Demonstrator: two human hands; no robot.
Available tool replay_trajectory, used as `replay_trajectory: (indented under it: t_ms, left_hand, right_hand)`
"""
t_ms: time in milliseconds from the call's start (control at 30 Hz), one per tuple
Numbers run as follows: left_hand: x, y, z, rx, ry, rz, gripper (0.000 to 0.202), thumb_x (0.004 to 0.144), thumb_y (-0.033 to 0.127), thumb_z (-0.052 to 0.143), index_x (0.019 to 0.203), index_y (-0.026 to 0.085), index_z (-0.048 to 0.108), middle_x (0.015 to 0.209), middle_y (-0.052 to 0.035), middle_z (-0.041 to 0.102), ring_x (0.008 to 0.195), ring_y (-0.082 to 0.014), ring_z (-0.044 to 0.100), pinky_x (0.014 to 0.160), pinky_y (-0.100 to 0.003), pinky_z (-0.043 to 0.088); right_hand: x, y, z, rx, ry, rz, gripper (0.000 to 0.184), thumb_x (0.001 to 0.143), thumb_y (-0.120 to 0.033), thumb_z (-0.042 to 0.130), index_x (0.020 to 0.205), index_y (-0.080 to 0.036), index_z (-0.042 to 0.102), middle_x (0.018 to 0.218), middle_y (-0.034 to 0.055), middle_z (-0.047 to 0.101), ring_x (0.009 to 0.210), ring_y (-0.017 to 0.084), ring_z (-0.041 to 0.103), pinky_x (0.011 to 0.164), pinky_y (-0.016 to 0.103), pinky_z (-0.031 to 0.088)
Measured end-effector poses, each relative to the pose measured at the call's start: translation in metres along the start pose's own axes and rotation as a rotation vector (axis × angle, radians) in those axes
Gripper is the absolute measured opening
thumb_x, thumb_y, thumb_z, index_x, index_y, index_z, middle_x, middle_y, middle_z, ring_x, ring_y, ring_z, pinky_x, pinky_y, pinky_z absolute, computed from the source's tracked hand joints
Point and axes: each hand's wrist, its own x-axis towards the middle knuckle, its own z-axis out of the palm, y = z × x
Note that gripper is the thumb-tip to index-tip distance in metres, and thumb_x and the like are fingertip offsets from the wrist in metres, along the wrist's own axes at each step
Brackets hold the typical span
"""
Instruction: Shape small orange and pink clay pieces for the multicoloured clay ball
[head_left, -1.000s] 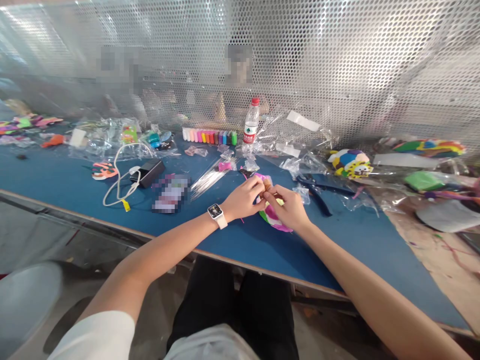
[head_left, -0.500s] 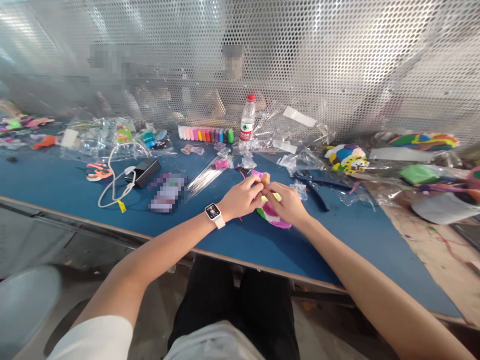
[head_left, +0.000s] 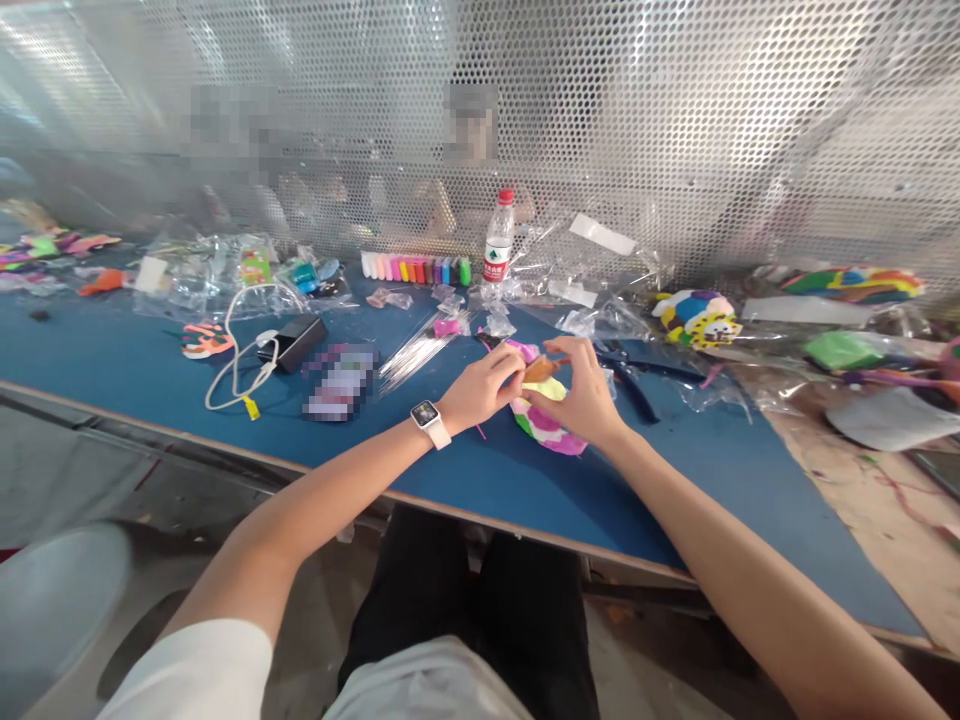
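On the blue counter (head_left: pixel 465 485), near and at the middle, my two hands meet over a pink, green and white piece (head_left: pixel 562 438) and a smaller orange-brown one (head_left: pixel 538 372).
My right hand (head_left: pixel 592 400) is spread, thumb well apart from fingers, around the brown piece's right end; I can't tell whether a fingertip touches it. My left hand (head_left: pixel 480 392) pinches that piece's left end. Below them, the multicoloured piece lies on the counter, partly hidden by my fingers. It looks like soft, light clay that would dent easily, so I'd steady it by its rim. The brown piece seems light too, perhaps pliable; I'd take it by its ends with little pressure.
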Motion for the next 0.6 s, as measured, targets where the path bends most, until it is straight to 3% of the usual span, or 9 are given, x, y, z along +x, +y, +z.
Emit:
replay_trajectory:
  t_ms: [133,333,467,600]
  left_hand:
    - [-0.001,0.000,0.001,-0.075,0.024,0.020,0.016,0.116,0.030,0.046,0.105,0.024,0.055,0.111,-0.0082,0.067,0.106,-0.0223,0.070,0.098,-0.040,0.061]
    - [0.003,0.001,-0.005,-0.090,-0.050,0.000,0.025,0.118,0.038,0.044,0.112,0.024,0.063,0.116,-0.0110,0.068,0.111,-0.0247,0.070,0.102,-0.044,0.061]
    - [0.005,0.003,-0.013,-0.194,-0.084,-0.035,0.029,0.118,0.042,0.050,0.104,0.022,0.066,0.110,-0.0103,0.072,0.103,-0.0240,0.072,0.095,-0.042,0.061]
    - [0.002,0.018,-0.025,-0.250,-0.120,-0.101,0.035,0.115,0.048,0.058,0.095,0.021,0.068,0.099,-0.0074,0.073,0.090,-0.0215,0.071,0.086,-0.038,0.060]
  right_hand:
    - [-0.003,-0.005,0.002,-0.051,-0.128,0.023,0.030,0.101,-0.032,0.072,0.131,-0.028,0.064,0.124,0.0126,0.078,0.111,0.034,0.076,0.093,0.048,0.062]
    - [-0.008,-0.008,0.005,-0.166,-0.171,0.067,0.031,0.097,-0.037,0.073,0.125,-0.027,0.065,0.102,0.0086,0.082,0.085,0.032,0.079,0.072,0.039,0.057]
    - [-0.007,-0.007,0.002,-0.176,-0.176,0.039,0.026,0.095,-0.037,0.074,0.118,-0.028,0.067,0.099,0.0075,0.082,0.082,0.031,0.078,0.069,0.037,0.054]
    - [-0.004,-0.011,-0.002,-0.142,-0.237,-0.094,0.010,0.099,-0.033,0.069,0.106,-0.027,0.067,0.098,0.0085,0.082,0.085,0.029,0.078,0.071,0.037,0.055]
